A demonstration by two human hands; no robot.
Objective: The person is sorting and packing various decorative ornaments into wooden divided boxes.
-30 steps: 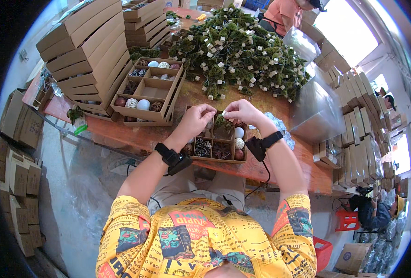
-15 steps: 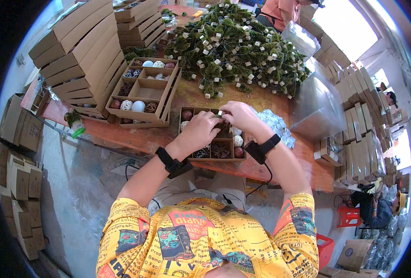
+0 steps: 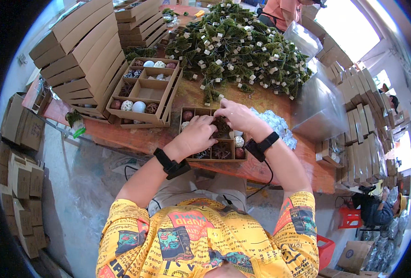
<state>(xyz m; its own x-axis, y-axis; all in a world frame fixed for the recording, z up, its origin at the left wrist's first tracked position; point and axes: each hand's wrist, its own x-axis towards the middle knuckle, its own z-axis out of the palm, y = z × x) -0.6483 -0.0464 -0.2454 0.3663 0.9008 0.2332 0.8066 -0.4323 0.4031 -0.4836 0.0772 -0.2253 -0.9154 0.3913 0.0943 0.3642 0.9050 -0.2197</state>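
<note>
1. A small cardboard tray divided into compartments sits at the near edge of the red-brown table, directly in front of the person.
2. The left hand lies over the tray's left and middle compartments with its fingers curled down into them; what it grips, if anything, cannot be told.
3. The right hand hovers over the tray's far edge, fingers pinched together against the left hand's fingertips on a dark ornament that is mostly hidden.
4. The tray's visible compartments hold a dark red ball at the far left corner, a white patterned ball and a red ball on the right side, and a brown wicker star piece at the near edge.
5. Just left of it, a larger divided tray rests on stacked identical ones; it holds white, red and brown balls around its rim, while its wide middle compartments are bare.
6. Flat closed cardboard boxes are piled high toward the table's left end.
7. A heap of green sprigs with white tags covers the far side of the table.
8. A pile of small clear packets lies just right of the small tray, touching the right wrist.
</note>
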